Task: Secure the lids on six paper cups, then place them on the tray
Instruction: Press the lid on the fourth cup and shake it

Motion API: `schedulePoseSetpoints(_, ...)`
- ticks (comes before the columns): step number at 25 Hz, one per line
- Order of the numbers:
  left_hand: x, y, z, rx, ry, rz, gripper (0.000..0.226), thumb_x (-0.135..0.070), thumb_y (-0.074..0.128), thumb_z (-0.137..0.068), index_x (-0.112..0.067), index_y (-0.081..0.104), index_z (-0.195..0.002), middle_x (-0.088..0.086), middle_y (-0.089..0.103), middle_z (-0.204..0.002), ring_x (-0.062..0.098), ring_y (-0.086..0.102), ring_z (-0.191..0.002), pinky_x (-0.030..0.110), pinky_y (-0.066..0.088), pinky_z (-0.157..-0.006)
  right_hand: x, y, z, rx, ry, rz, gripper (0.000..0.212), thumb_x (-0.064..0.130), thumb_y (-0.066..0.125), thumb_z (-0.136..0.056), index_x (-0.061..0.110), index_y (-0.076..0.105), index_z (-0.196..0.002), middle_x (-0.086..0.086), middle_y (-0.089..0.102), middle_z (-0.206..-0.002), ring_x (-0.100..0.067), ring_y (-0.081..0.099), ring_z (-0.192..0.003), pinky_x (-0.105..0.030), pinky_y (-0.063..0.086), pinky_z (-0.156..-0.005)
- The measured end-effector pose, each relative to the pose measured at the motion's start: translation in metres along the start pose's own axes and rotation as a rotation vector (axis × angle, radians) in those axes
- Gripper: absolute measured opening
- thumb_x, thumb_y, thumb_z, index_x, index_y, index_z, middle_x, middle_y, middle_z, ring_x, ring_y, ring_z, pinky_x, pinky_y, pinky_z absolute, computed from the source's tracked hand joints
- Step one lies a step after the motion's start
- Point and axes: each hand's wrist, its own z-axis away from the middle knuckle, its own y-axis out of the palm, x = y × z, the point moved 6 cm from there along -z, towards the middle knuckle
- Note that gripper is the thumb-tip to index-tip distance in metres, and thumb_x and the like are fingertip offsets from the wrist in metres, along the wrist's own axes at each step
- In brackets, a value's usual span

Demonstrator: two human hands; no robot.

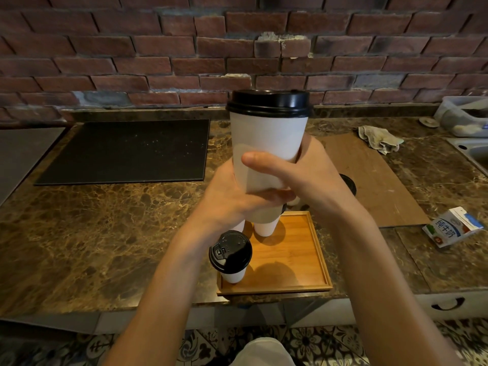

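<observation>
I hold a white paper cup [266,138] with a black lid [268,103] up in front of me, above the counter. My left hand [232,196] cups its base from below and my right hand [298,173] wraps round its lower half, thumb across the front. Below lies a wooden tray [293,260]. A lidded cup [231,256] stands at the tray's front left corner. Behind it, partly hidden by my hands, stand two more white cups [265,228]. Another black lid [349,183] shows beyond my right wrist.
A black mat [126,151] lies at the back left of the marble counter. A brown board [369,175] and a crumpled cloth [380,138] lie to the right, with a milk carton [450,227] near the front edge. A sink [472,151] is at the far right.
</observation>
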Motion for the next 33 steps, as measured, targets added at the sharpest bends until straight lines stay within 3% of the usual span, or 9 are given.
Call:
schedulePoseSetpoints(5,0.0,0.003,0.0,-0.083,0.041,-0.045,0.06,-0.015,0.083,-0.067,-0.013,0.054,-0.119,-0.013,0.062,-0.099,-0.011,0.06,-0.092,0.003,0.046,-0.065,-0.004,0.001,0.001,-0.078,0.027,0.056,0.07,0.041,0.081,-0.063,0.021,0.054,-0.125,0.005,0.065,-0.106,-0.005,0.066,-0.095,-0.02,0.056,-0.074)
schedulePoseSetpoints(9,0.0,0.005,-0.001,-0.149,0.055,-0.058,0.066,-0.012,0.082,-0.066,-0.008,0.052,-0.124,-0.014,0.06,-0.1,-0.018,0.057,-0.09,0.0,0.044,-0.066,-0.01,0.001,0.001,-0.172,0.031,0.103,0.072,0.038,0.085,-0.069,0.019,0.051,-0.13,0.002,0.063,-0.113,-0.009,0.064,-0.102,-0.031,0.06,-0.079)
schedulePoseSetpoints(12,0.001,0.005,0.0,-0.111,0.052,-0.033,0.068,-0.01,0.082,-0.067,-0.009,0.049,-0.127,-0.011,0.061,-0.103,-0.014,0.059,-0.091,0.003,0.046,-0.067,-0.012,0.0,0.002,-0.179,0.044,0.062,0.073,0.041,0.084,-0.067,0.019,0.052,-0.128,0.002,0.063,-0.111,-0.01,0.065,-0.1,-0.033,0.061,-0.078)
schedulePoseSetpoints(15,0.002,0.004,0.002,-0.059,0.027,0.022,0.064,-0.012,0.082,-0.069,-0.014,0.05,-0.125,-0.008,0.063,-0.104,-0.005,0.062,-0.095,0.007,0.048,-0.068,-0.008,-0.001,0.003,-0.136,0.022,0.018,0.067,0.041,0.08,-0.064,0.021,0.055,-0.123,0.005,0.065,-0.104,-0.005,0.067,-0.094,-0.022,0.058,-0.073)
schedulePoseSetpoints(21,-0.002,-0.001,0.006,0.043,-0.022,0.078,0.055,-0.029,0.084,-0.061,-0.035,0.058,-0.108,-0.016,0.068,-0.1,0.002,0.064,-0.095,0.011,0.05,-0.07,0.003,-0.001,0.003,0.039,-0.053,-0.007,0.054,0.029,0.079,-0.069,0.019,0.059,-0.118,0.004,0.069,-0.103,-0.01,0.068,-0.097,-0.022,0.056,-0.073)
schedulePoseSetpoints(25,-0.003,0.001,0.01,0.111,-0.034,0.153,0.061,-0.031,0.082,-0.058,-0.03,0.059,-0.115,-0.007,0.07,-0.106,0.01,0.066,-0.1,0.023,0.055,-0.076,0.004,0.003,0.006,0.137,-0.067,-0.065,0.048,0.033,0.076,-0.067,0.029,0.059,-0.112,0.014,0.071,-0.099,-0.007,0.068,-0.099,-0.019,0.054,-0.075)
schedulePoseSetpoints(29,-0.001,0.003,0.011,0.14,-0.03,0.145,0.069,-0.026,0.081,-0.061,-0.017,0.055,-0.124,0.002,0.068,-0.111,0.02,0.065,-0.105,0.038,0.055,-0.086,-0.001,0.003,0.008,0.147,-0.045,-0.084,0.051,0.033,0.075,-0.067,0.025,0.06,-0.115,0.008,0.071,-0.102,-0.012,0.068,-0.101,-0.025,0.055,-0.078)
schedulePoseSetpoints(33,-0.003,0.003,0.01,0.11,-0.028,0.139,0.063,-0.033,0.079,-0.062,-0.022,0.057,-0.12,-0.003,0.069,-0.107,0.014,0.066,-0.101,0.024,0.054,-0.078,0.0,0.002,0.007,0.125,-0.021,-0.048,0.052,0.039,0.074,-0.065,0.024,0.061,-0.113,0.008,0.072,-0.099,-0.01,0.069,-0.097,-0.023,0.055,-0.076)
